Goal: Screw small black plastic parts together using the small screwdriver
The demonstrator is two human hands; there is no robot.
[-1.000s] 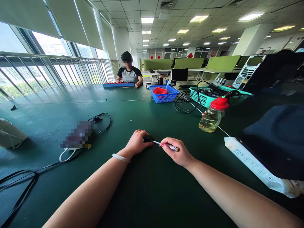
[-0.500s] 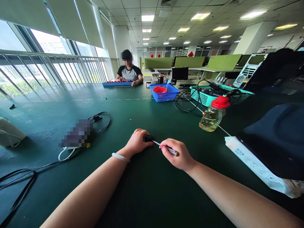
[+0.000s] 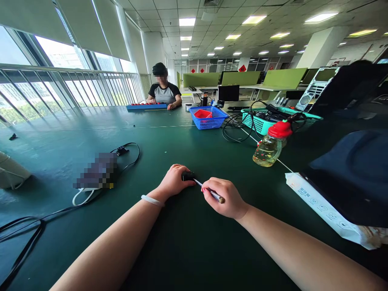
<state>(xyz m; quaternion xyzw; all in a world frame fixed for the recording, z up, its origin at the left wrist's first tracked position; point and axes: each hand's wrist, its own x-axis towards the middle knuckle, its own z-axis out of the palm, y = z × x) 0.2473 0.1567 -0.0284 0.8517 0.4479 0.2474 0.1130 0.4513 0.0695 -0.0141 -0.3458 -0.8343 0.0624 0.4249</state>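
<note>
My left hand rests on the dark green table with its fingers closed around a small black part. Much of that part is hidden by the fingers, and I cannot make out what it is. In my right hand is a slim precision screwdriver, pinched between thumb and fingers. Its thin metal shaft slants to the left, and its tip meets or nearly meets the black part. The handle's end sticks out towards me below the fingers.
A phone-like device with cables lies left. A drink bottle with a red lid stands right, beside a white tissue pack and a dark bag. Blue and green baskets sit beyond. A person sits at the far end.
Both hands keep nearly the same pose, with the screwdriver still against or close to the black part. The whole view has shifted very slightly.
</note>
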